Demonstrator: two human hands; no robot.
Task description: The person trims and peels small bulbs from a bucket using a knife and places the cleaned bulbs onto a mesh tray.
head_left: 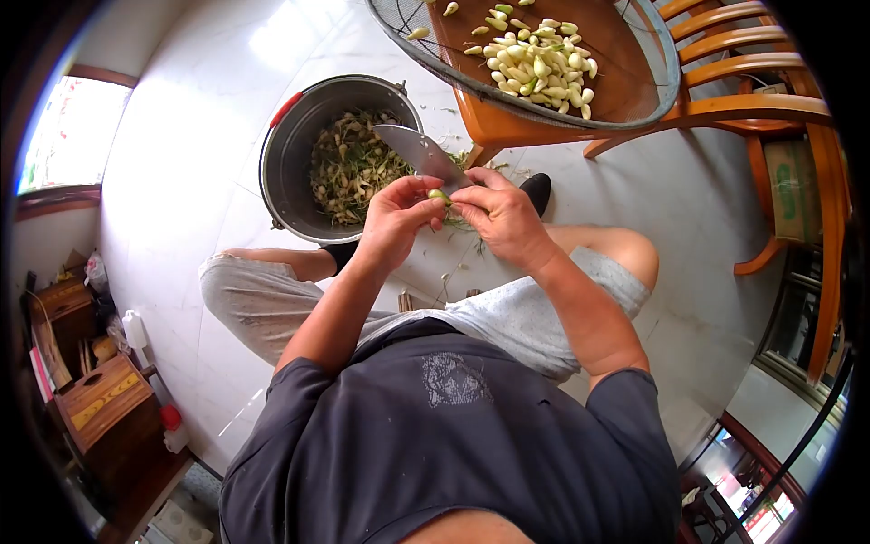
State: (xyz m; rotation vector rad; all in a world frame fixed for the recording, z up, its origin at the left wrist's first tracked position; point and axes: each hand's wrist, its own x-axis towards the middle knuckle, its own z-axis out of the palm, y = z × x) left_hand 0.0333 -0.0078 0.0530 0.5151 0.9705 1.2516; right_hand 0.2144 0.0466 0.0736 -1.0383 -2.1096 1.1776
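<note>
My left hand (401,218) pinches a small greenish-white bulb (439,195) between thumb and fingers. In my right hand (504,218) is a broad-bladed kitchen knife (419,152), its blade pointing up and left, with the handle mostly hidden by my fingers. The two hands nearly meet at the bulb, and my right thumb is close to it. Beyond the blade stands a dark metal bucket (272,172) with a red grip on its handle. Inside lie peelings and trimmings (353,168), and the knife tip appears over them.
A round mesh tray (666,100) with a heap of trimmed bulbs (544,68) rests on a wooden chair (480,122). Scraps are scattered on the tiled floor (217,109) near my feet. Wooden boxes (104,403) stand at left, and a cardboard box (793,190) at right.
</note>
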